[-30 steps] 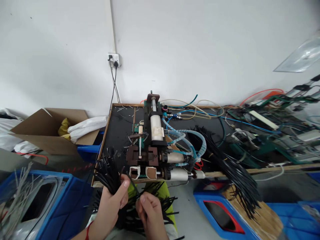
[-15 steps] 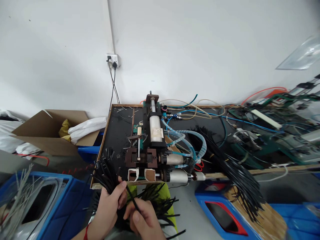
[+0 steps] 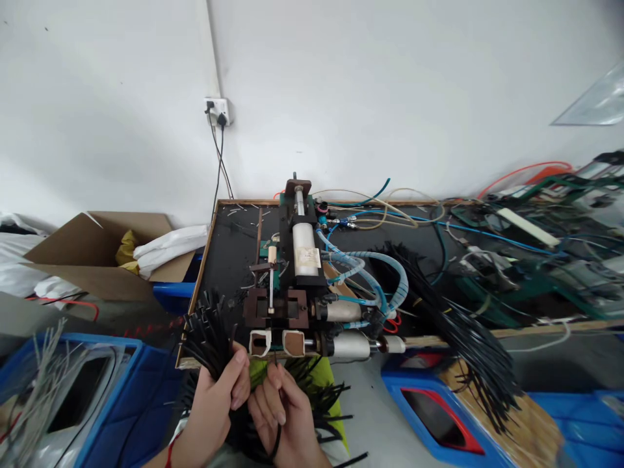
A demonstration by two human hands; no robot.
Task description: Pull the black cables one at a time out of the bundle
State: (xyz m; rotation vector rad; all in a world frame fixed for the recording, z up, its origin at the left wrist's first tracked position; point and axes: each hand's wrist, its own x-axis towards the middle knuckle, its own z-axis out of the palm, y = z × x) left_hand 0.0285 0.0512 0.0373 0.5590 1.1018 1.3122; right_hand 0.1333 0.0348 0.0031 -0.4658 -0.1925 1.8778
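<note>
My left hand (image 3: pixel 219 396) is closed around a thick bundle of black cables (image 3: pixel 207 331), whose ends fan up over the table's front left corner. Between thumb and fingers, my right hand (image 3: pixel 287 413) pinches one black cable just under its tip. That tip points up at the gap between two pale-edged brown pads (image 3: pixel 294 343) on the front of a pneumatic machine (image 3: pixel 307 250); whether it enters the gap I cannot tell. More loose black cables (image 3: pixel 326 403) lie below my hands on a yellow-green cloth (image 3: pixel 336 422).
Another bundle of black cables (image 3: pixel 453 331) hangs over the table's front edge at the right. Blue air hoses (image 3: pixel 397 276) loop beside the machine. Blue bins (image 3: pixel 141 383) stand on the left, with a cardboard box (image 3: pixel 88 279) behind. Green equipment (image 3: pixel 550 286) occupies the table's right side.
My right hand has risen slightly and turned. The single cable, slanting toward the left hand before, now stands nearly upright before the machine's pads. My left hand has barely moved.
</note>
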